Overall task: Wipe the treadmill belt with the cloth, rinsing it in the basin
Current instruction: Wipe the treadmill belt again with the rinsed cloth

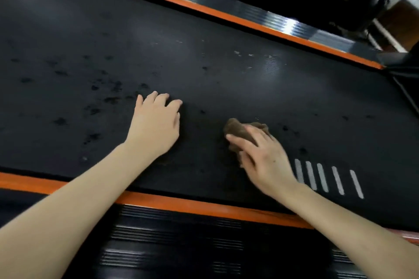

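Nearest, a ribbed black side rail with an orange edge strip [158, 244]. Beyond it, on the black textured treadmill belt [204, 29], the right hand [263, 158] presses down, fingers curled over a crumpled brown cloth [238, 128], beside five short white painted bars [328, 179]. The left hand [156, 124] rests loosely spread on the belt, holding nothing. Dark blotches [102, 97] to its left and pale flecks [240, 53] farther off suggest wiping is mid-course, with much of the belt unwiped. No basin is in view, and no brand or lettering is legible.
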Demonstrator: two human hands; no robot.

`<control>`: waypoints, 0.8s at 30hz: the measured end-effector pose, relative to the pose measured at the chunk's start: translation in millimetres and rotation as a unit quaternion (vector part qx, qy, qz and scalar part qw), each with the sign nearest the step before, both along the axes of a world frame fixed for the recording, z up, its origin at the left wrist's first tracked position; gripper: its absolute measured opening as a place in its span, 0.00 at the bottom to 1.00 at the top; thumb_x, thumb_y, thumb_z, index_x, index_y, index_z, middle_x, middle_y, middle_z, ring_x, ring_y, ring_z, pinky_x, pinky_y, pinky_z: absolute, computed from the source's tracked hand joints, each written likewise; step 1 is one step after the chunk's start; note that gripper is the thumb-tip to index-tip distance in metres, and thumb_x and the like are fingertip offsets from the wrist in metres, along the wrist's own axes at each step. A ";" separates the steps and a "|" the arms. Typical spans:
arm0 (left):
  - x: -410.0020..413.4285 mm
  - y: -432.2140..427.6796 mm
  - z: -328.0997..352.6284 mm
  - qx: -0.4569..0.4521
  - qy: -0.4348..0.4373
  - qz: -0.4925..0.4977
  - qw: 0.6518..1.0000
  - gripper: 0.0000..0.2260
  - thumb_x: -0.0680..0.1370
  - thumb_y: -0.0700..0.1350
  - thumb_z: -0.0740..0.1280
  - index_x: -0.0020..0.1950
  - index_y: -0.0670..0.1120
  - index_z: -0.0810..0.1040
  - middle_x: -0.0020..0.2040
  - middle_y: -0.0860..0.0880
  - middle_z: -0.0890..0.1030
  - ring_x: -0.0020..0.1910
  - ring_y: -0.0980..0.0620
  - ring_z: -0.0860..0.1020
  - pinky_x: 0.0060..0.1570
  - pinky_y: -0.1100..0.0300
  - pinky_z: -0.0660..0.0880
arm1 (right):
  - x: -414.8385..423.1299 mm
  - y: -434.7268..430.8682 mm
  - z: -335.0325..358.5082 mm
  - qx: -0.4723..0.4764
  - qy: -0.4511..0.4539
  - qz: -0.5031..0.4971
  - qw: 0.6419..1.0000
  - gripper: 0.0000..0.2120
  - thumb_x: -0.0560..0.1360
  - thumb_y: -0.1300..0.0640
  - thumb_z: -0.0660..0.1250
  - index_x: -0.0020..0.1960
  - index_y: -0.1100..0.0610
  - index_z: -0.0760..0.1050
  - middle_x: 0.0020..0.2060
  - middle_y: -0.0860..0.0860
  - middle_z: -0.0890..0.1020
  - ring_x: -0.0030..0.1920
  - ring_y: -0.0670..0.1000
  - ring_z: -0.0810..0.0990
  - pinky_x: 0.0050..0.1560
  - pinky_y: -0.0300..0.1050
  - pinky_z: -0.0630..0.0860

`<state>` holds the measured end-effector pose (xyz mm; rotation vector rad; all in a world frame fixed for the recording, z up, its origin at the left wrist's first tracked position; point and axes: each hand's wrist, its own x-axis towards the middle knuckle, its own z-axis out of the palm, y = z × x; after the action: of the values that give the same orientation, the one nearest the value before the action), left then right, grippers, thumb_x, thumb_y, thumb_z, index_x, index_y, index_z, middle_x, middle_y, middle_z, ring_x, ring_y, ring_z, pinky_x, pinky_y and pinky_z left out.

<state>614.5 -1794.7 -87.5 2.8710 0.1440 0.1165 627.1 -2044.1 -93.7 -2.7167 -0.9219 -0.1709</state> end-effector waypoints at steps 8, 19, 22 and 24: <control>48.0 -120.1 17.3 0.037 -0.022 -0.151 0.988 0.20 0.82 0.51 0.53 0.74 0.51 0.65 0.73 0.44 0.65 0.74 0.43 0.56 0.71 0.47 0.53 | 34.0 -212.7 11.0 -0.060 0.041 -0.284 0.956 0.21 0.79 0.56 0.58 0.71 0.44 0.66 0.70 0.54 0.68 0.69 0.57 0.66 0.64 0.50 0.65; 100.8 -285.1 4.9 0.033 0.021 -0.280 0.959 0.22 0.82 0.56 0.49 0.76 0.55 0.58 0.76 0.43 0.57 0.76 0.42 0.50 0.74 0.44 0.50 | 22.2 -386.1 19.7 -0.095 0.127 -0.538 0.828 0.22 0.81 0.49 0.51 0.75 0.42 0.55 0.71 0.58 0.63 0.67 0.62 0.68 0.68 0.53 0.63; 114.9 -306.2 -3.7 0.049 0.024 -0.289 0.956 0.23 0.81 0.59 0.46 0.76 0.57 0.55 0.77 0.44 0.54 0.76 0.42 0.48 0.74 0.42 0.47 | 24.1 -416.0 13.3 -0.067 0.086 -0.556 0.824 0.22 0.81 0.51 0.53 0.74 0.45 0.59 0.70 0.58 0.66 0.66 0.61 0.69 0.65 0.52 0.67; 124.7 -314.4 -8.3 0.068 0.030 -0.290 0.954 0.24 0.81 0.60 0.44 0.77 0.58 0.52 0.78 0.45 0.51 0.76 0.42 0.46 0.73 0.41 0.44 | 30.3 -429.2 8.1 -0.053 0.038 -0.528 0.847 0.21 0.80 0.54 0.57 0.72 0.46 0.64 0.69 0.55 0.69 0.67 0.57 0.69 0.64 0.51 0.67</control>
<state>739.2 -2109.1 -95.8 2.9162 -0.7191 -0.0779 657.5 -2473.2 -85.6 -2.9654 0.6933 -0.2070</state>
